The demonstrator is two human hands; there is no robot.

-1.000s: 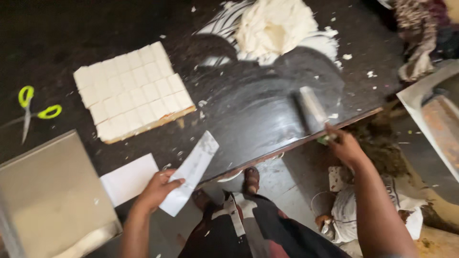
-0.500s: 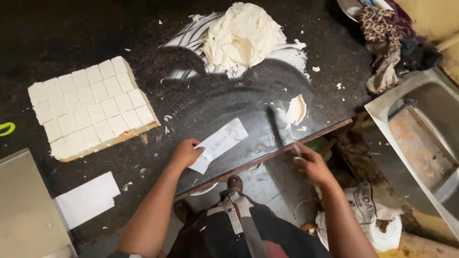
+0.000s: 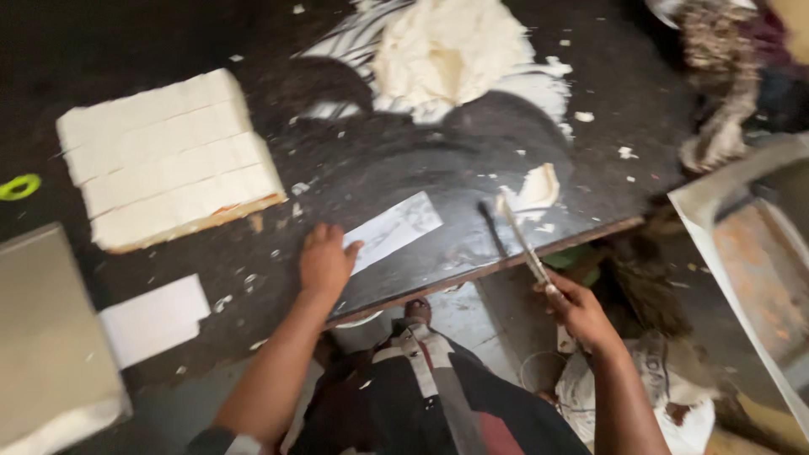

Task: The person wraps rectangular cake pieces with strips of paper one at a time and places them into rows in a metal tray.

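Note:
My left hand (image 3: 325, 261) presses flat on one end of a white paper slip (image 3: 396, 227) that lies on the dark table (image 3: 404, 152). My right hand (image 3: 573, 307) is shut on the handle of a metal scraper (image 3: 521, 238), held off the table's front edge. The scraper's blade points up toward a small lump of white dough (image 3: 536, 187). A big mound of the same white dough (image 3: 447, 55) sits at the back of the table. A slab of white squares, cut in a grid (image 3: 168, 160), lies at the left.
A second white paper (image 3: 153, 318) lies near the front left, beside a grey metal tray (image 3: 50, 337). Green scissor handles (image 3: 18, 186) show at the left edge. A crumpled cloth (image 3: 725, 93) and a metal basin (image 3: 750, 253) are at the right. Dough crumbs dot the table.
My left hand slid the paper slip from the front edge toward the table's middle. My right hand brought the scraper to the small dough lump and now holds it lower.

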